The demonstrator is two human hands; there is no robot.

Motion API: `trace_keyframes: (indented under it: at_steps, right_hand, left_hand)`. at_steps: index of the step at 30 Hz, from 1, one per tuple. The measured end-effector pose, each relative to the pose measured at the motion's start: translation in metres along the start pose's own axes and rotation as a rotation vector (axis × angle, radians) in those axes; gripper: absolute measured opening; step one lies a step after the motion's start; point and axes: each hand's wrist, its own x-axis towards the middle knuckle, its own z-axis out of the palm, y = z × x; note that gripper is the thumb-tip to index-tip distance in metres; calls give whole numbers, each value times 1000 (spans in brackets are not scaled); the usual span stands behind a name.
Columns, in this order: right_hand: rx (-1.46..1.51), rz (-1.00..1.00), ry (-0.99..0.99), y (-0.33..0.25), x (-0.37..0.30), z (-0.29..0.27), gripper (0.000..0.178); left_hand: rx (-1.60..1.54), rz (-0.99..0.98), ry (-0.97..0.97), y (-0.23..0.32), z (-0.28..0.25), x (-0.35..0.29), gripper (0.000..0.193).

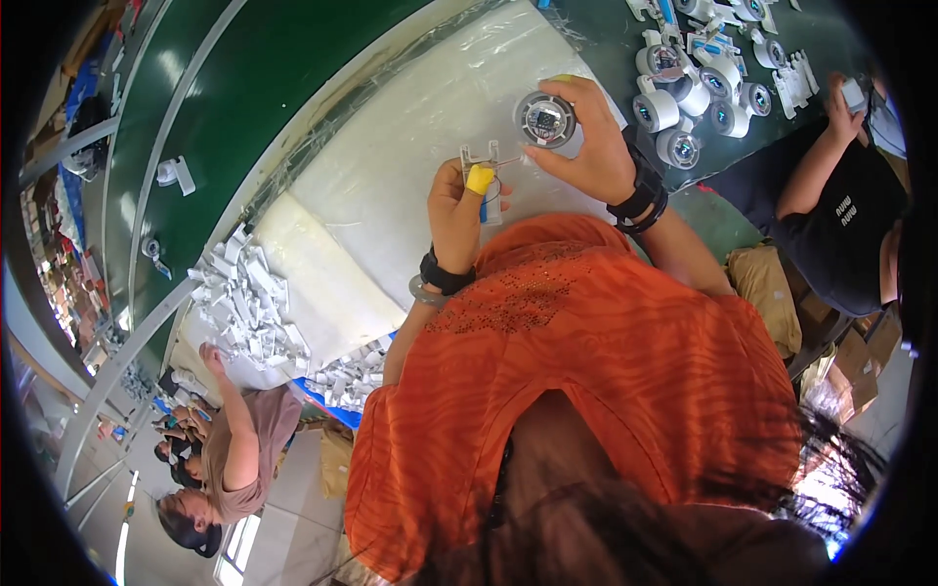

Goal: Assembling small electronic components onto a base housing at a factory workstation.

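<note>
My right hand (598, 146) grips a round grey-white housing (521, 109) by its rim, with a clear window and a dark circuit board facing up. To its left, my left hand (452, 217) is closed around a white plastic bracket (493, 151) that has a blue part (491, 208) along it. A yellow cover (480, 179) sits on a digit of that hand. Thin wire (510, 161) stretches between the bracket and my right hand. Both things are held above the pale, plastic-covered work surface (410, 146).
Many round white units (687, 95) lie grouped at the far right. A heap of white plastic pieces (249, 293) lies at the left. Beyond runs a green belt (283, 68) with a metal rail (147, 186). Co-workers sit left (244, 454) and right (850, 225).
</note>
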Motion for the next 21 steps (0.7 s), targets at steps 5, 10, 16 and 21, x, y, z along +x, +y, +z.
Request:
trace_keyframes:
  at_steps: [5,10,16,21]
  right_hand:
    - [19,51,-147,10,-6,6,64]
    - [47,109,-173,11,-12,9,63]
    - [38,75,-167,6,-11,4,64]
    - [4,49,-159,4,-10,1,65]
  left_hand:
    - [74,-60,-16,-3,-2,3,26]
    - [79,-92,-19,-3,-6,3,23]
    - [187,-29,-75,0,-5,3,26]
    - [174,-17,-100,-3,-7,3,26]
